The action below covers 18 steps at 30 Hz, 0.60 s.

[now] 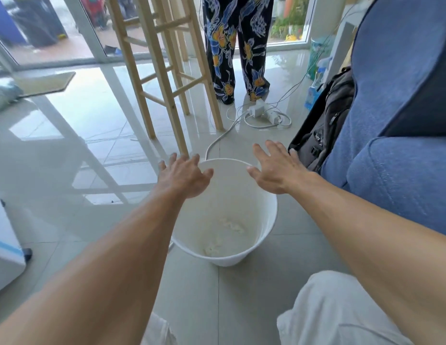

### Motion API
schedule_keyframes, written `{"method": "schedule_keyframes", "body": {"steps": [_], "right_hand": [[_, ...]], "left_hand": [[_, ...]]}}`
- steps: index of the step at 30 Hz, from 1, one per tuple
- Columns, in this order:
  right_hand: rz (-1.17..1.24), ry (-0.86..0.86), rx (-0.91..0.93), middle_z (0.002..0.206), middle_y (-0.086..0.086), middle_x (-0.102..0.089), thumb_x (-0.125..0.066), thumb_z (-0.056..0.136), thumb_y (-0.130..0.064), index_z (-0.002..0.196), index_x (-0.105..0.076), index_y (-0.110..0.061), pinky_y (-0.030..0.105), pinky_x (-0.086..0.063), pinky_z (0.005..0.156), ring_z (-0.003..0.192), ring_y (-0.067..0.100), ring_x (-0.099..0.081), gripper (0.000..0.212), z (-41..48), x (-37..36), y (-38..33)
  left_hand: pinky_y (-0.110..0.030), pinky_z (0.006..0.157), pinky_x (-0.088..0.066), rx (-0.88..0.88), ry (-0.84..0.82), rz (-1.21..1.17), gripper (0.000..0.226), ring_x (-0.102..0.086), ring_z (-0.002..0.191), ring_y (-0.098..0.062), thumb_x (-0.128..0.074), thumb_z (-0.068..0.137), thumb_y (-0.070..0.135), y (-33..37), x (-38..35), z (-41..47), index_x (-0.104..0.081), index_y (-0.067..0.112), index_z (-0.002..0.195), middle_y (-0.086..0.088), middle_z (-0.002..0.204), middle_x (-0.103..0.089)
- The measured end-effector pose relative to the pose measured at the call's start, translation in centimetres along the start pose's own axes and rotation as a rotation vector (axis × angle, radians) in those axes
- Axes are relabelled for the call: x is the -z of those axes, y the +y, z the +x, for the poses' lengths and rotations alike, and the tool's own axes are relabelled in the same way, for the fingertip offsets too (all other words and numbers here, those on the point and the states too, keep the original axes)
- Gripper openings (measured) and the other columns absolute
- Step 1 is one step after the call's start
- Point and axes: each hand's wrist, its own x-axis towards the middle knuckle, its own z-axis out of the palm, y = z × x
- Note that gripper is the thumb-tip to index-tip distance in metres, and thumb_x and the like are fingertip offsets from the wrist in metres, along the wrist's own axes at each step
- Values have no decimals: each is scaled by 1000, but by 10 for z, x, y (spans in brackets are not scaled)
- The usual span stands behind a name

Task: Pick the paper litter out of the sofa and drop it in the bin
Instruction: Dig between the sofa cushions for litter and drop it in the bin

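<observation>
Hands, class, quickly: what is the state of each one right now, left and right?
Left hand: open, fingers spread, holding nothing, above the white bin.
Right hand: open, fingers spread, holding nothing, above the bin's rim.

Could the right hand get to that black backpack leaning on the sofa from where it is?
Probably yes. The right hand is open and empty above the white bin, and the black backpack stands just beyond it against the blue sofa, nothing between.

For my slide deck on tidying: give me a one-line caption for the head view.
Both hands, left and right, spread open and empty over a white bin holding crumpled paper, beside a blue sofa.
</observation>
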Motion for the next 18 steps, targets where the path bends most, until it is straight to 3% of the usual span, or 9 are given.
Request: {"method": "schedule_keyframes", "body": {"steps": [10, 18], "right_hand": [[-58, 160, -15, 161, 8, -4, -30, 99, -50, 155, -8, -22, 56, -7, 115, 149, 27, -2, 67, -22, 118, -11], [-33, 194, -31, 162, 8, 3, -27, 100, -50, 155, -1, -24, 54, 2, 117, 149, 25, 6, 67, -56, 273, -25]], "left_hand": [[-55, 118, -4, -14, 160, -2, 69, -7, 149, -31, -32, 96, 60, -2, 112, -14, -23, 21, 152, -13, 160, -16], [-53, 119, -4, -30, 197, -1, 70, -5, 149, -30, -32, 96, 60, 10, 269, -40, -17, 23, 154, -11, 161, -13]]}}
